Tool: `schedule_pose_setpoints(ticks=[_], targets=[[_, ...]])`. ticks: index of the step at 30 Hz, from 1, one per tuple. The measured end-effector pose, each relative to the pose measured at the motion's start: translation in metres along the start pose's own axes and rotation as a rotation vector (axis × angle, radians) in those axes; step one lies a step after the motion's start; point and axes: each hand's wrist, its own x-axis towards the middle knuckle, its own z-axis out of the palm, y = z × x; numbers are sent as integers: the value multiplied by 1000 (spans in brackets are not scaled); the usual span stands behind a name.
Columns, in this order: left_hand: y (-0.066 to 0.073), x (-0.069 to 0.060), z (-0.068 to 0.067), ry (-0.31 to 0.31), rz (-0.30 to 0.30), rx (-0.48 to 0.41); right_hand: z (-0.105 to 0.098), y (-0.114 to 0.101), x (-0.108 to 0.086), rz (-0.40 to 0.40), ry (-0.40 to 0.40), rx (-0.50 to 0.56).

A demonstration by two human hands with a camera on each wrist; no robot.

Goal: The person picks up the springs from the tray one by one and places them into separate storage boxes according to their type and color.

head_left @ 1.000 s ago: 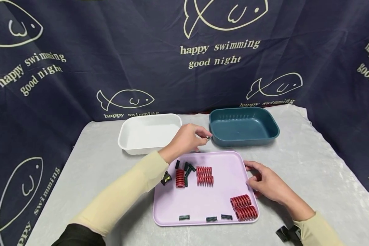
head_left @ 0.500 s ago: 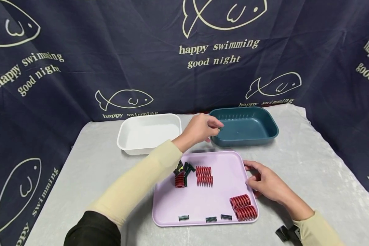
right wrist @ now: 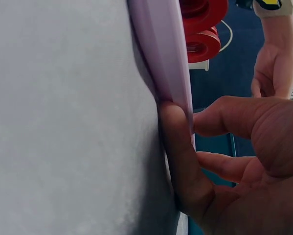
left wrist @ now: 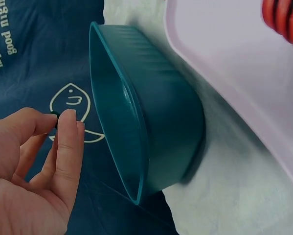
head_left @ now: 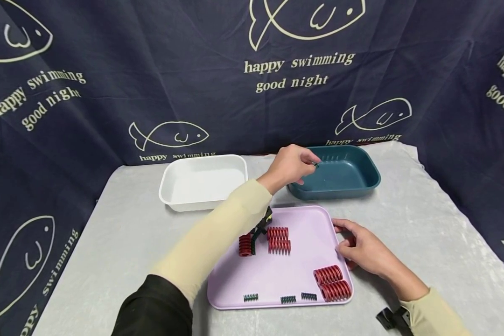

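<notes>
My left hand (head_left: 291, 164) is over the left part of the teal bin (head_left: 333, 193), pinching a small dark green spring (head_left: 316, 164) between thumb and fingers; in the left wrist view the spring (left wrist: 56, 115) is mostly hidden by the fingertips. My right hand (head_left: 367, 247) holds the right rim of the pink tray (head_left: 302, 270), its thumb and fingers on either side of the edge in the right wrist view. Red springs (head_left: 279, 246) lie mid-tray, at its left and in the near right corner (head_left: 336, 290). Small dark springs (head_left: 288, 299) lie along the near edge.
A white bin (head_left: 201, 204) stands left of the teal one, behind the tray. More dark springs (head_left: 254, 247) lie at the tray's left, partly hidden by the left wrist's camera. A dark blue cloth (head_left: 218, 93) with fish drawings hangs behind the table.
My left hand has moved right and away from me, from the gap between the bins to over the teal bin, carrying the small spring. My right hand has stayed on the tray's rim.
</notes>
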Motion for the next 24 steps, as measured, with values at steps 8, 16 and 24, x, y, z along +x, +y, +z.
schedule_pose_setpoints(ticks=[8, 16, 24], targets=[[-1, 13, 11, 11, -60, -62, 1, 0, 0, -6, 22, -55], [-2, 25, 29, 73, -147, -15, 0, 2, 0, -3, 21, -38], [0, 30, 44, 95, -241, 12, 1, 0, 1, -5, 15, -39]])
